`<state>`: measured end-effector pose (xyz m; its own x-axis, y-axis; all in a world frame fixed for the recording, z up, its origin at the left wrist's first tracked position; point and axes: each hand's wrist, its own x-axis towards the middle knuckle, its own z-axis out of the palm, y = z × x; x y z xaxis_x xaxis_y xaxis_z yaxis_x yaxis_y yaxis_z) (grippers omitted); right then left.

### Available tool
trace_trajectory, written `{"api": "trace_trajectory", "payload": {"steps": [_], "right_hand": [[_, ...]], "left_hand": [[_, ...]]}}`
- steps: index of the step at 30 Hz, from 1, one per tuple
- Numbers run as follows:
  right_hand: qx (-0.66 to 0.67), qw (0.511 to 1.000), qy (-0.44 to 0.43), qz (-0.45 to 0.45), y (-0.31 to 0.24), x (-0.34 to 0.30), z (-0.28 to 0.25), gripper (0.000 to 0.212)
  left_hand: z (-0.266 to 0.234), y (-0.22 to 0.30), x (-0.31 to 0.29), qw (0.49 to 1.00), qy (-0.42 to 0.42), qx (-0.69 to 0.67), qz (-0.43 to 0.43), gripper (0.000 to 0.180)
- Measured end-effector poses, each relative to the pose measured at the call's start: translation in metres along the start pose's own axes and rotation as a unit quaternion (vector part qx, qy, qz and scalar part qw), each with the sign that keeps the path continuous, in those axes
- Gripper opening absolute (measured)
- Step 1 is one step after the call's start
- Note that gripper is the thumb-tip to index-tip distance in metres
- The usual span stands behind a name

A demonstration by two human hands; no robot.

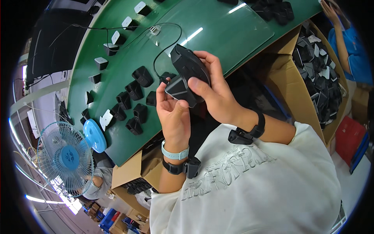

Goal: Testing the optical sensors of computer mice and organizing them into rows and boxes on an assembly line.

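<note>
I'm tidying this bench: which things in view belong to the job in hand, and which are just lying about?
Likely part of the job:
black device, held by left hand and right hand
black cable at the left hand
similar black units on the green table

Apparently just lying about:
blue fan
red-and-blue object, far right

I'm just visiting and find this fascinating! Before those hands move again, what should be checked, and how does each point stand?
1. Right hand has a grip on the black angular item: ok, thumb and fingers are on it.
2. Left hand supports it: ok, at its lower left end.
3. Cable is plugged into the item: cannot tell; its end is too unclear at the left fingers.
4. Green table is free of loose parts near the hands: not ok; black pieces lie close by.
5. Blue fan is away from the hands: ok, it stands apart at left.
</note>
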<state>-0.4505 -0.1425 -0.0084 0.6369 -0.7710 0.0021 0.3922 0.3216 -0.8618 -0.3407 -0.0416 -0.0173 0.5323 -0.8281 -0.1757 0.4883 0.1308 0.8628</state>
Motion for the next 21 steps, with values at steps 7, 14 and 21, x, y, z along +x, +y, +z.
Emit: {"api": "trace_trajectory", "payload": {"steps": [7,14,21], "right_hand": [[-0.205,0.965,-0.001,-0.163,0.015,-0.006,0.002,0.071],[-0.247,0.947,0.011,-0.205,0.004,0.007,-0.006,0.066],[-0.619,0.739,0.116,-0.241,-0.001,0.062,-0.103,0.059]], "left_hand": [[-0.004,-0.005,-0.005,0.992,0.024,-0.110,-0.057,0.085],[0.002,0.007,0.000,0.989,0.010,-0.124,-0.075,0.068],[0.012,0.020,0.011,0.993,0.028,0.015,-0.111,0.044]]}}
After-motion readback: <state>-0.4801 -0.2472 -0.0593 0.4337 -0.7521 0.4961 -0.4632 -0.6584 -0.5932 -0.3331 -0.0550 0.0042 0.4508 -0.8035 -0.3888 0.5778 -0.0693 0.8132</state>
